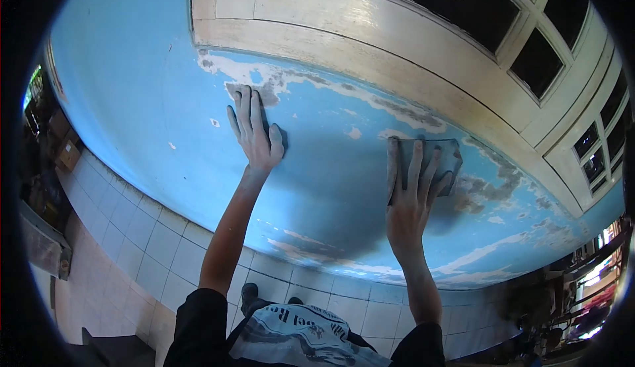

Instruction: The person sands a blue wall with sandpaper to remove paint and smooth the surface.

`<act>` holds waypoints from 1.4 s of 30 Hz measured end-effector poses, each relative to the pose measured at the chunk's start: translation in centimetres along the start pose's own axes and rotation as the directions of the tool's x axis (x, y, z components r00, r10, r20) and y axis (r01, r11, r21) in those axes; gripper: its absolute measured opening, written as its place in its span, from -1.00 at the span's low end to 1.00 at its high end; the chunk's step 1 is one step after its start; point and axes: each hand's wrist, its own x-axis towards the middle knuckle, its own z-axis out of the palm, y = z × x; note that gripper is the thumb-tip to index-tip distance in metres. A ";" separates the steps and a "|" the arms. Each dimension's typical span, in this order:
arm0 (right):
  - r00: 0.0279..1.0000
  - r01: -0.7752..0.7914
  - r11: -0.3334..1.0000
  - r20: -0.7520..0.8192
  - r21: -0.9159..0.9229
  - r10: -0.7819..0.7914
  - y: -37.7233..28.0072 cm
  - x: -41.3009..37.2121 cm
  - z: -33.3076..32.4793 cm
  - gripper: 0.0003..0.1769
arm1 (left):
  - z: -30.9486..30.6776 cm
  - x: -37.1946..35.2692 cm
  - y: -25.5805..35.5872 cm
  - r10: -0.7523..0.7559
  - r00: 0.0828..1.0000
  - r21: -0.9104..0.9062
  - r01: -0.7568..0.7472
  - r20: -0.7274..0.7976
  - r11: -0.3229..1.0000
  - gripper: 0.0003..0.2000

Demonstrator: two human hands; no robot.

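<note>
A blue wall point(317, 182) with peeled white and grey patches fills the middle of the head view. My left hand point(256, 132) lies against it, fingers stretched and apart, with the fingertips at a grey patch. Nothing shows in that hand. Further right, my right hand point(415, 188) presses a dark grey sheet point(450, 158) flat on the wall. Its fingers are spread over the sheet, which sticks out to the right of them. The side of the sheet facing the wall is hidden.
Cream window shutters point(370, 19) with dark panes are above the patches. Below the wall lies a tiled floor point(159, 248), where my feet point(249, 292) show. A cardboard box point(68, 155) stands at the left; cluttered shelves point(595, 287) are at the right.
</note>
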 end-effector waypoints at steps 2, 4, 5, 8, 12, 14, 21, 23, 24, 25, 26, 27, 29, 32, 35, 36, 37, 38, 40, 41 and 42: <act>1.000 -0.017 0.999 0.018 0.040 0.017 -1.0 1.0 -1.2 -0.29 | -0.3 -0.6 0.4 -0.007 1.000 -0.020 0.008 0.022 1.000 -0.40; 0.999 0.043 0.996 0.035 -0.083 -0.040 -1.4 2.1 -1.3 -0.32 | -0.3 -0.2 0.4 -0.014 1.000 -0.005 0.014 0.024 1.000 -0.40; 0.999 0.039 0.997 0.036 -0.062 -0.036 -1.4 2.0 -1.5 -0.36 | -0.3 -0.2 0.4 -0.013 1.000 -0.007 0.013 0.021 1.000 -0.40; 0.998 -0.065 0.998 0.022 -0.013 0.066 -0.5 0.5 -1.0 -0.41 | -0.4 -0.1 0.5 -0.001 0.999 -0.007 0.001 0.036 1.000 -0.41; 1.000 -0.002 0.998 0.005 0.066 0.001 -1.8 2.5 -0.3 -0.45 | -0.3 -0.5 0.8 -0.026 0.999 -0.015 0.026 0.046 1.000 -0.40; 1.000 0.015 1.000 -0.003 -0.008 -0.015 -1.6 2.1 0.0 -0.48 | -0.2 -0.4 0.6 -0.038 0.999 -0.008 0.038 0.007 0.999 -0.41; 0.996 -0.078 0.997 -0.049 0.016 0.079 -2.2 2.2 -0.3 -0.54 | 0.0 -0.6 0.7 -0.058 0.998 -0.013 0.059 0.039 0.998 -0.41; 0.997 -0.079 0.997 -0.027 -0.017 0.079 -2.6 2.3 -0.5 -0.54 | -0.2 -0.6 0.5 -0.060 0.997 -0.006 0.060 0.039 0.998 -0.41; 0.993 -0.109 0.994 -0.053 -0.029 0.107 -2.3 1.7 -0.5 -0.54 | -0.3 -0.6 0.3 -0.057 0.998 -0.009 0.057 0.034 0.998 -0.41; 0.988 -0.137 0.990 -0.081 -0.042 0.133 -2.2 1.7 -0.4 -0.55 | -0.3 -0.7 0.3 -0.060 0.998 -0.022 0.061 0.027 0.998 -0.42; 0.987 -0.137 0.989 -0.087 -0.050 0.133 -2.3 2.1 -0.1 -0.55 | -0.1 -0.7 0.3 -0.065 0.998 -0.037 0.066 0.021 0.997 -0.44; 0.989 -0.133 0.989 -0.077 -0.061 0.128 -2.5 2.2 0.1 -0.55 | 0.0 -0.8 0.3 -0.066 0.998 -0.051 0.067 0.025 0.996 -0.44; 0.989 -0.135 0.990 -0.068 -0.029 0.133 -3.1 2.5 0.0 -0.55 | 0.0 -0.8 0.5 -0.074 0.997 -0.030 0.074 0.012 0.997 -0.45; 0.986 -0.161 0.987 -0.039 -0.013 0.161 -3.0 2.3 -0.8 -0.55 | -0.1 -0.7 0.3 -0.065 0.998 -0.034 0.065 0.019 0.997 -0.45; 0.982 -0.178 0.983 -0.066 -0.041 0.176 -3.2 2.2 0.1 -0.55 | -0.2 -0.8 0.2 -0.047 0.998 0.006 0.047 0.051 0.999 -0.43; 0.981 -0.188 0.980 -0.060 -0.061 0.185 -3.5 2.0 0.0 -0.54 | -0.3 -1.0 0.3 -0.048 0.997 -0.008 0.048 0.061 0.999 -0.43; 0.979 -0.204 0.978 -0.040 -0.036 0.202 -3.7 2.1 -0.5 -0.54 | -0.2 -1.0 0.2 -0.043 0.997 -0.009 0.044 0.063 0.999 -0.43; 0.979 -0.203 0.978 -0.041 -0.040 0.201 -3.5 1.9 -0.4 -0.54 | -0.2 -1.0 0.1 -0.040 0.997 -0.003 0.040 0.060 0.999 -0.43; 0.971 -0.234 0.972 -0.050 0.003 0.234 -3.6 1.3 -0.2 -0.52 | -0.3 -1.1 0.1 -0.041 0.997 -0.009 0.042 0.061 0.999 -0.43; 0.971 -0.233 0.972 -0.052 0.003 0.233 -3.9 1.6 -0.1 -0.52 | -0.2 -1.0 0.0 -0.042 0.998 -0.017 0.043 0.055 0.999 -0.43; 0.967 -0.242 0.970 -0.083 0.008 0.242 -4.2 2.2 0.0 -0.52 | 0.0 -0.8 -0.1 -0.043 0.998 -0.020 0.044 0.051 0.999 -0.43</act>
